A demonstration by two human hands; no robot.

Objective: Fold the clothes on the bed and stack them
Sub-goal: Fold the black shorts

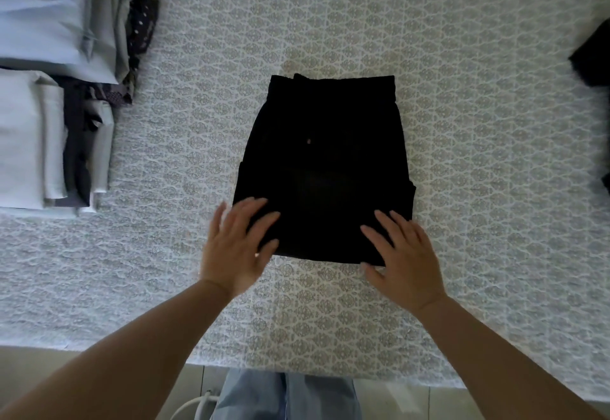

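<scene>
Step in hand: pressing the fold. The black garment (pixel 321 168) lies mid-bed (pixel 462 155); left hand (pixel 236 248) and right hand (pixel 404 259) rest flat, fingers spread, on its near edge. Next (probably): transfer to the stack (pixel 43 142) at 9 o'clock.

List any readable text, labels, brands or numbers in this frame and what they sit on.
None readable.
Folded black garment: no label or print visible; one small pale speck near its middle, too small to tell what it is.
Stack of folded pale blue and dark dotted clothes: dots only, no lettering.
Patterned grey-white bedspread: ornamental motif, no words.
Black fabric at the right edge: no marking visible.
</scene>
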